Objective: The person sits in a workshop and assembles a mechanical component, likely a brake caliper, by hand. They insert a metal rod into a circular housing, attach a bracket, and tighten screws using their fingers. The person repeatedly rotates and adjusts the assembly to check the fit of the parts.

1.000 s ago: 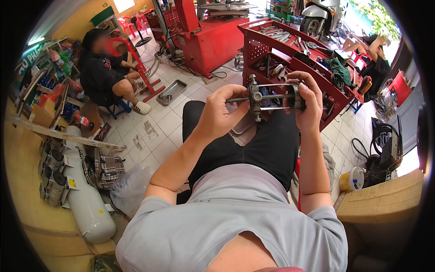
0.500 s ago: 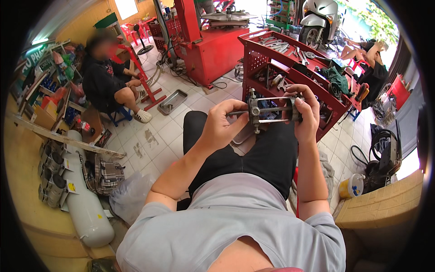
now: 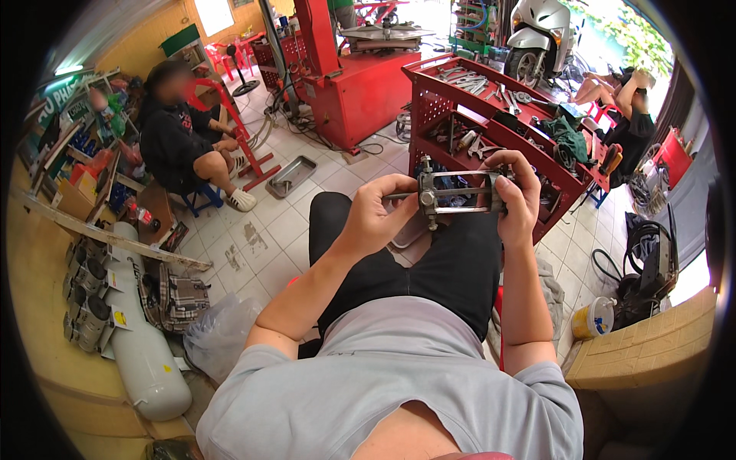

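Your right hand [image 3: 515,201] wraps the end of the metal puller frame [image 3: 458,194], holding it steady above your lap, in front of the red tool cart [image 3: 491,115]. Your left hand [image 3: 376,218] closes its grip on the screw handle [image 3: 400,196], placed to turn it against that brace.

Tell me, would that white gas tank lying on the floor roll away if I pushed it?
Probably it would roll a little: the white gas cylinder is round and lies on its side. It looks like metal, so likely heavy and stiff. The checked bag and clear plastic bag beside it might stop it.
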### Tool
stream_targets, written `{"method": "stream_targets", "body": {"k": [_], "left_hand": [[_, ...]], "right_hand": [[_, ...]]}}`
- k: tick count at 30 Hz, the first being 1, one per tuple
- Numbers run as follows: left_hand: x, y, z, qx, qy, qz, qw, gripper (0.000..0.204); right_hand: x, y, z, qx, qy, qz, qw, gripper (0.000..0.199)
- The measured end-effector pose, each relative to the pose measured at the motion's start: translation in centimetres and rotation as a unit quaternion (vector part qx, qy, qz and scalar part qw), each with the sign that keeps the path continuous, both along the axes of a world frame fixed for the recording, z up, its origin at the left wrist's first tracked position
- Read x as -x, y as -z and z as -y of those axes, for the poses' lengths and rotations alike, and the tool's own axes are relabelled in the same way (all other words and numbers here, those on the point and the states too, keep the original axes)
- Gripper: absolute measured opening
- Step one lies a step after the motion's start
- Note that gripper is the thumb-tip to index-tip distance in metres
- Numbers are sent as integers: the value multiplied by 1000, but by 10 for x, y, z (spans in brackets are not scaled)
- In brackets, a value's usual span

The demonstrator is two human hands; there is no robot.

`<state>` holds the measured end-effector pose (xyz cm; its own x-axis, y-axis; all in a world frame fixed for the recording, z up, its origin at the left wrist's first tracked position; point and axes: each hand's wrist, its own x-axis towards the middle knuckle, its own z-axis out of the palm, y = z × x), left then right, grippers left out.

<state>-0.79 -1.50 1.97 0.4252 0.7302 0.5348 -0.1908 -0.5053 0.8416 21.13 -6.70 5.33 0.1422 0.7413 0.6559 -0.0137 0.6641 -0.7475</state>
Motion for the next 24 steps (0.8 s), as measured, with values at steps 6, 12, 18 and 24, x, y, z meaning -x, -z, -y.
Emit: {"method": "stream_targets", "body": {"k": [6, 12, 18, 24], "left_hand": [[3, 1, -6, 6, 15, -3, 1000, 23], [0, 1, -3, 11, -4, 14, 1000, 21], [-3, 4, -3, -9, -32, 14, 999, 20], [-1, -5, -1, -42, -72, -5, 997, 21]], "right_hand": [[0, 1, -1, 16, -1, 10, 1000, 27], [8, -11, 3, 94, 25, -15, 995, 29], [-1, -11, -3, 181, 31, -33, 982, 28], [1, -5, -7, 141, -36, -124, 982, 34]]}}
